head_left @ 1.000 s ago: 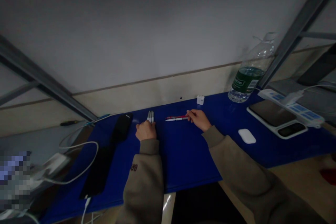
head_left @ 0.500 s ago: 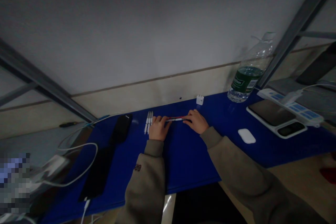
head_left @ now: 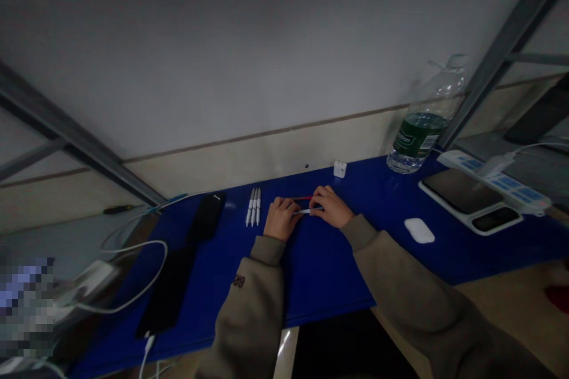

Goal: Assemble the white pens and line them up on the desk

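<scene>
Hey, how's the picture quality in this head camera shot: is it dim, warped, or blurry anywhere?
In the head view, the light is dim and the wall sits in gray shadow; the wide lens skews the metal shelf bar; a pixelated patch covers the lower left; the left hand and right hand look slightly soft.

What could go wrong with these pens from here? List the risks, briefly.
The white pen and red pen between the left hand and right hand look slim and round, so either might roll or slip on the blue desk mat if let go. The left hand also sits close to the row of three white pens, so a careless sideways move could knock them out of line.
</scene>
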{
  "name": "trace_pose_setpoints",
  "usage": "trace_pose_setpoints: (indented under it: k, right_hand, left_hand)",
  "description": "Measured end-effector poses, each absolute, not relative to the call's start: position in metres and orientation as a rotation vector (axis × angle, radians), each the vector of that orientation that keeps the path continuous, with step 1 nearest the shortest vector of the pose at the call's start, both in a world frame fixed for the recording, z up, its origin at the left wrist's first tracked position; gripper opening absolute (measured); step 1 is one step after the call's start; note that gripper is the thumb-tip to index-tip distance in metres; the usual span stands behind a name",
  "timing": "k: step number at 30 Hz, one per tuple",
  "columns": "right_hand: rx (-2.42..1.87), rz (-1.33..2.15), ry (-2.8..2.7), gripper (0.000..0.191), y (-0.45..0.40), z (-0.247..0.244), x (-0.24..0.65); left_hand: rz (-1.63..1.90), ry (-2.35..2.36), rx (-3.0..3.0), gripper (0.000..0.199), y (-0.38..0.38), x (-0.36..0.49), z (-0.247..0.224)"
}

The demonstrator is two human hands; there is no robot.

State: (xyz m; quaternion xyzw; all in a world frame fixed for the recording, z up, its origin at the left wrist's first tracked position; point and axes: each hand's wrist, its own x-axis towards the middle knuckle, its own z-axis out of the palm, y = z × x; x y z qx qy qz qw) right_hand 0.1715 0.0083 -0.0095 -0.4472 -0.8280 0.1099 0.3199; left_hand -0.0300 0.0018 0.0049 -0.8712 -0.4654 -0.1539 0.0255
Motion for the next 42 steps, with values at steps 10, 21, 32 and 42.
trace_pose_setpoints:
  k: [10, 21, 32, 42]
  right_hand:
    - [-1.031, 0.613, -2.165, 0.031, 0.008, -0.009, 0.164]
    - [-0.96, 0.622, -2.113, 0.026, 0.003, -0.001, 0.164]
    - [-0.816, 0.2, -2.265, 0.027, -0.003, 0.012, 0.159]
    - [-1.082, 0.796, -1.845, 0.033, 0.001, 0.008, 0.165]
  left_hand:
    - [-0.452, -1.38, -2.536, 0.03, -0.004, -0.028, 0.019]
    - [-0.347, -1.335, -2.632, 0.033, -0.001, -0.033, 0.024]
    - [-0.407, -1.521, -2.919, 0.044, 0.001, -0.046, 0.023]
    - [-0.509, -1.635, -2.912, 0.038, 0.002, -0.038, 0.015]
